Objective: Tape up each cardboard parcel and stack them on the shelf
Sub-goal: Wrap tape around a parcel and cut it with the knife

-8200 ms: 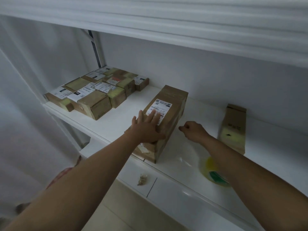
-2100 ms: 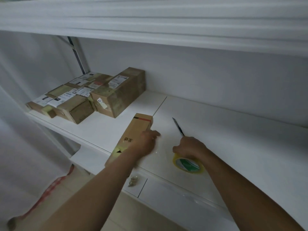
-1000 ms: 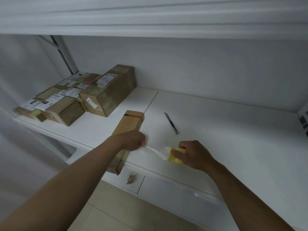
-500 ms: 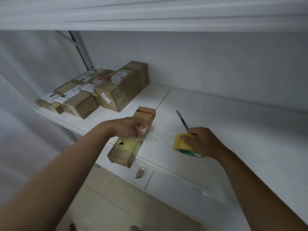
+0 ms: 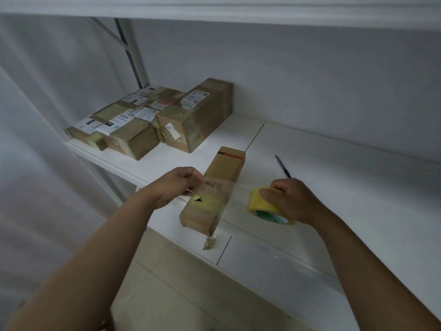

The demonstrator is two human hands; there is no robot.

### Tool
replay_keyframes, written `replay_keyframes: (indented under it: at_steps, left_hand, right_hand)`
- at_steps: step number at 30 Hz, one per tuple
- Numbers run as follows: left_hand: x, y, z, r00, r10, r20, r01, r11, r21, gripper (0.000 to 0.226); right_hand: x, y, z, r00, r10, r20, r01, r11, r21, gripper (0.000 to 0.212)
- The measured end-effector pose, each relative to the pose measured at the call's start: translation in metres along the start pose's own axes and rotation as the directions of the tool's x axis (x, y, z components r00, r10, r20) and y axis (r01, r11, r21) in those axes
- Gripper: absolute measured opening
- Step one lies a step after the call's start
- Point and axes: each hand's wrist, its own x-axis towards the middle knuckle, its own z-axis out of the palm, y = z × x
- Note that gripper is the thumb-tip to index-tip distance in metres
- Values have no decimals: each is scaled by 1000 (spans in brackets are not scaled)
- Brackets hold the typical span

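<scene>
Near edge of the white shelf (image 5: 358, 211): a small crumpled scrap (image 5: 209, 242) lies at the lip, just below the near end of the long box (image 5: 214, 194). The box lies lengthwise, near end poking slightly past the shelf edge, far end carrying a red-and-black stripe. A yellowish patch with a black arrow mark sits on its top near the near end.

Left hand (image 5: 177, 185) is curled, pinching the free end of a clear tape strip (image 5: 214, 187) at the box's left side. The strip stretches across the box top toward the right. Right hand (image 5: 292, 199) grips the yellow tape roll (image 5: 265, 206), fingers wrapped round it, thumb on the outer face; the roll is held up, just right of the box, green print on its core side.

Just beyond the right hand, a dark knife (image 5: 282, 166) lies on the shelf, tip pointing far-left.

Farther left, a cluster of taped parcels (image 5: 152, 115) with white labels sits packed together at the far-left of the shelf against the wall. The tallest one (image 5: 202, 111) is on the cluster's right side. A metal upright (image 5: 128, 51) rises behind them. An upper shelf (image 5: 238, 8) spans the top.
</scene>
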Motion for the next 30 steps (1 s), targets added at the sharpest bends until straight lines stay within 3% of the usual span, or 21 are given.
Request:
replay_keyframes:
  at_steps: [7, 10, 14, 30]
  left_hand:
    - [0, -27, -14, 997, -26, -77, 15, 989, -145, 26]
    - [4, -33, -16, 987, -75, -145, 51, 986, -159, 13]
    - [8, -41, -14, 985, -89, -148, 65, 985, -160, 14]
    - [21, -57, 2, 976, -4, -217, 62, 963, 261, 13]
  right_hand:
    - [10, -16, 22, 992, 123, -12, -123, 990, -67, 41]
    - [9, -21, 30, 985, 170, -39, -172, 984, -48, 43]
    - [5, -26, 38, 975, 212, -64, -216, 975, -61, 47]
    - [11, -20, 49, 955, 285, -84, -293, 949, -118, 49]
